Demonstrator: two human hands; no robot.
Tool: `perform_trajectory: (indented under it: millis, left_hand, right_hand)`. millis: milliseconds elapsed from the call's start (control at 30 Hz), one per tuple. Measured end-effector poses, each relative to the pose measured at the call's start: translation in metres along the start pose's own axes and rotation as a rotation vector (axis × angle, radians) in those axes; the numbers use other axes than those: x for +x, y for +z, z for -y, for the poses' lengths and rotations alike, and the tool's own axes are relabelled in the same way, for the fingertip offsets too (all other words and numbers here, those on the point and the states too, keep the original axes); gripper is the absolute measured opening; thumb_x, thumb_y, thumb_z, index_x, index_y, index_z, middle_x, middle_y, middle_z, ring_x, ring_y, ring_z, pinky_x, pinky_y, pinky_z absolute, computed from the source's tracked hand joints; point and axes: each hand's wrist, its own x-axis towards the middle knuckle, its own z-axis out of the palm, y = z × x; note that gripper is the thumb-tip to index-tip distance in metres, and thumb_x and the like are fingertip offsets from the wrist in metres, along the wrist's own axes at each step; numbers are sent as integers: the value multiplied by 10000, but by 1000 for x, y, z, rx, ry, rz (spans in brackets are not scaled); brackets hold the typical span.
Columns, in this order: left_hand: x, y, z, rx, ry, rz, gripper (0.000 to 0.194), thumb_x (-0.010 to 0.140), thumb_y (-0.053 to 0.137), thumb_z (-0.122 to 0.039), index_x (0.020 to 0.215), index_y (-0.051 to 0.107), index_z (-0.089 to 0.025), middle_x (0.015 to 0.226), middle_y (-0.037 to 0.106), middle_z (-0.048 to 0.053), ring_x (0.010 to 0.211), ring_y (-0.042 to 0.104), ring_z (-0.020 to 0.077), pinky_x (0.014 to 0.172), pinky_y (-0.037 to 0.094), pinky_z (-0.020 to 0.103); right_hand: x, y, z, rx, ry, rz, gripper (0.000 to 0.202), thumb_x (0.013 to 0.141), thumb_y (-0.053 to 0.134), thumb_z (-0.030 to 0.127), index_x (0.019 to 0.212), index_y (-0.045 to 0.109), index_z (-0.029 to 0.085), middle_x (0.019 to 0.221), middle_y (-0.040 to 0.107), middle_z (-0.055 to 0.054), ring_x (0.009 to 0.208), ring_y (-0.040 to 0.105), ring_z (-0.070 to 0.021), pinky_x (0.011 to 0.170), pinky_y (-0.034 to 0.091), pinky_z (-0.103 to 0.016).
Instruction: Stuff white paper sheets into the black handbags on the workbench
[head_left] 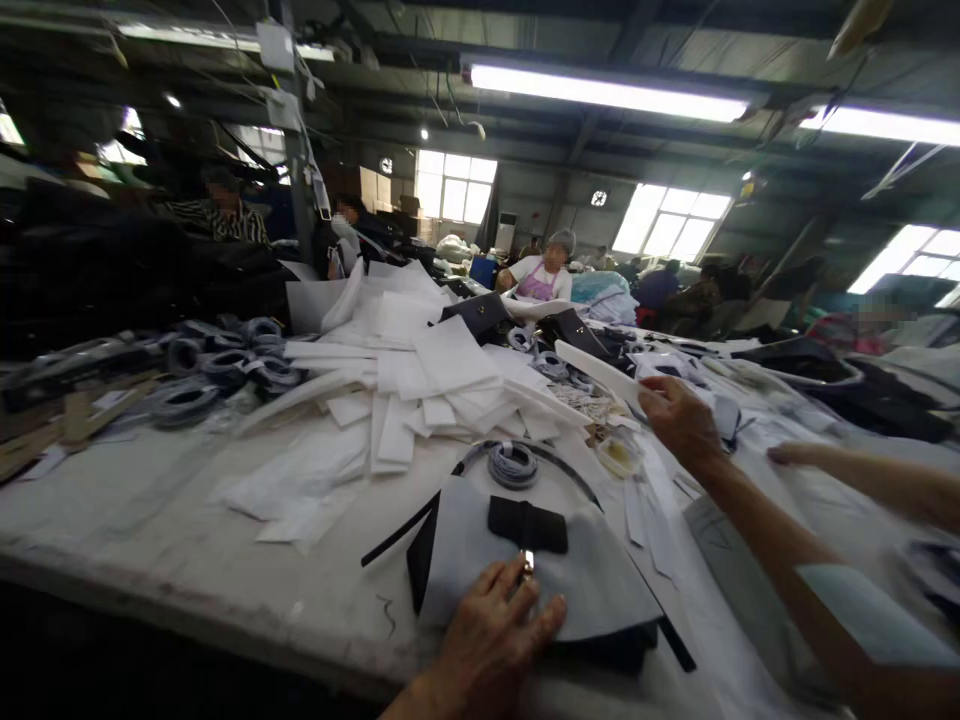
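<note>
A handbag (600, 590) with a light grey covering and black sides lies at the table's front edge, its dark handle arched behind it. My left hand (495, 625) rests on its near part, fingers spread, beside a small shiny metal clasp (528, 562). A black flap (527, 525) shows just beyond the clasp. Out to the right, my right hand (681, 422) is raised and pinches the end of a thin white sheet (598, 372), seen nearly edge-on. At the top of the bag sits a coil of grey cord (513, 464).
A heap of white foam sheets (420, 380) covers the table's middle. More cord coils (225, 365) lie left, near wooden strips (75, 415). A small clear tub (619, 456) stands right of the bag. A co-worker's hand (799, 455) reaches in from the right; another person (541, 275) sits across.
</note>
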Motion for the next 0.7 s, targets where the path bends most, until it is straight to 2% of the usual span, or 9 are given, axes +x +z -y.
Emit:
perform_trajectory:
  millis: [67,133,233,300,367,467,600,700]
  left_hand:
    - [1,-7,-2,-11,-14,83,390,1011,487,-322,1399,493,-282,1183,640,32,1278,506,246,1057,408,361]
    - [3,-12,-4,-3,-18,107,367,1023,464,-290,1387,509,-279,1209,643,32,1299,488,238,1067,387,353]
    - [2,-14,-9,20,-45,106,353,1043,409,-273,1376,525,-270,1262,639,29,1291,494,223,1066,372,354]
    - [0,-14,-13,27,-66,100,358,1050,379,-262,1375,530,-262,1289,635,34,1256,522,218,1053,380,362]
    - [-3,-13,-15,22,-79,100,356,1050,374,-259,1366,539,-246,1291,638,50,1204,559,218,1030,401,373]
    - [-4,-13,-17,-24,-85,114,350,1049,396,-264,1366,538,-223,1243,661,70,1120,604,209,995,434,374]
    - [-3,-15,-17,-105,-97,94,356,1043,417,-233,1382,524,-208,1156,691,59,1028,634,187,950,462,347]
    - [-2,-17,-17,-152,-106,46,363,1055,378,-234,1385,525,-208,1128,703,48,983,643,187,927,467,346]
  right_hand:
    - [-39,-9,-6,57,-161,71,275,899,539,343,1110,646,201,1072,721,-96,994,686,-286,885,543,-419]
    - [-85,-10,-6,146,-408,196,243,943,521,333,1131,627,220,1122,732,-90,1014,705,-266,855,579,-396]
    - [-145,-2,0,214,-740,340,306,977,456,187,1241,604,233,1274,687,-86,1211,631,-219,1008,533,-382]
    - [-169,6,1,195,-846,392,440,947,409,85,1332,572,221,1308,670,-93,1257,599,-196,1065,494,-373]
    - [-180,13,-3,159,-877,475,538,899,387,24,1372,560,214,1320,664,-93,1265,593,-189,1092,471,-373]
    - [-183,17,-11,107,-876,645,553,881,405,18,1351,591,242,1338,655,-71,1297,565,-199,1140,413,-417]
    - [-182,9,-13,62,-831,824,542,910,374,35,1353,578,273,1395,613,-57,1331,531,-193,1158,377,-446]
    - [-183,1,-2,54,-766,889,534,896,366,34,1314,596,274,1396,612,-60,1319,542,-199,1161,364,-474]
